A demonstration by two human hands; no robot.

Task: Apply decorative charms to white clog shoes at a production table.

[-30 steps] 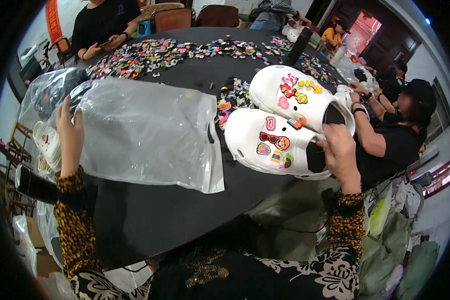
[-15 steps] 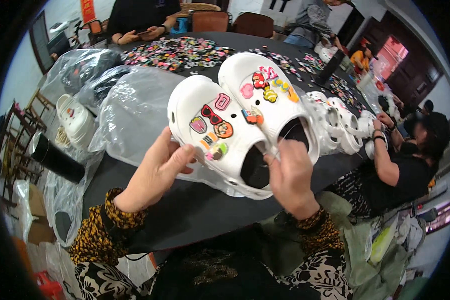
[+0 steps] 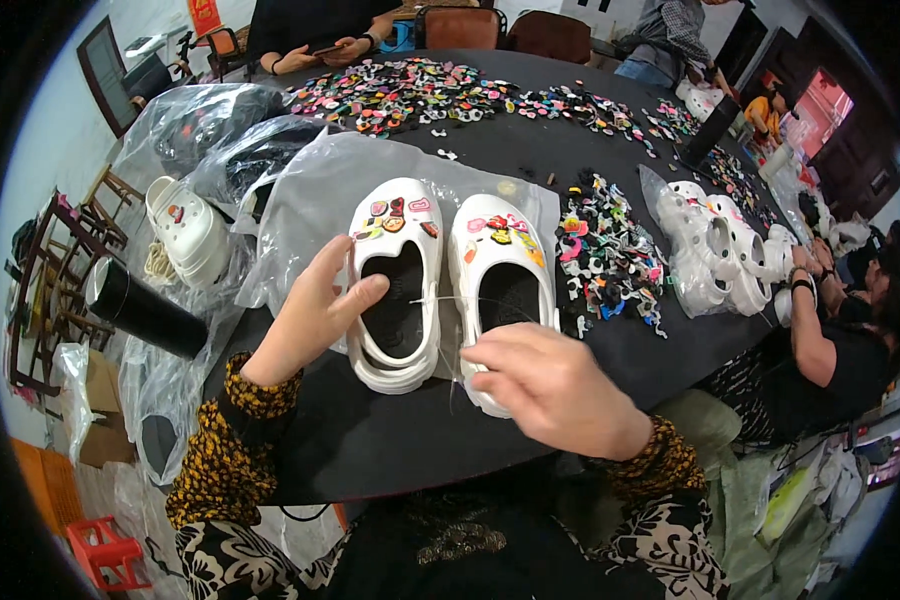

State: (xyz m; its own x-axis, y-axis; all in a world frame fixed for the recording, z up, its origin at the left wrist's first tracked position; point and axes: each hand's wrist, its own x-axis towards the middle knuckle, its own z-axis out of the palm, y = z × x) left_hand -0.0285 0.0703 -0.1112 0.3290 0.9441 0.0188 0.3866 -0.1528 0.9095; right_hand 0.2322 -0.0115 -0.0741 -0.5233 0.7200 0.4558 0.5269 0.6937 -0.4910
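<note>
Two white clogs stand side by side on the dark table, toes away from me: the left clog (image 3: 400,372) and the right clog (image 3: 544,290). Colourful charms (image 3: 500,230) dot their toe tops. A thin clear tie (image 3: 452,299) runs between the two shoes. Beside the left clog, my left hand (image 3: 305,318) has its thumb and fingers apart, its fingertips by the shoe's outer side. My right hand (image 3: 565,385), slightly blurred, is over the right clog's heel with fingers drawn together; whatever they pinch, if anything, is too small to make out.
A clear plastic bag (image 3: 315,215) lies under and behind the clogs. Loose charms (image 3: 610,255) are heaped to the right; more spread along the far side. Bagged white clogs (image 3: 715,245) sit farther right, near a co-worker (image 3: 840,330). A black cylinder (image 3: 145,310) stands at left.
The two clogs have come down from near my face onto the table, toes now pointing away. My left hand has opened beside them; my right hand has moved to the right clog's heel.
</note>
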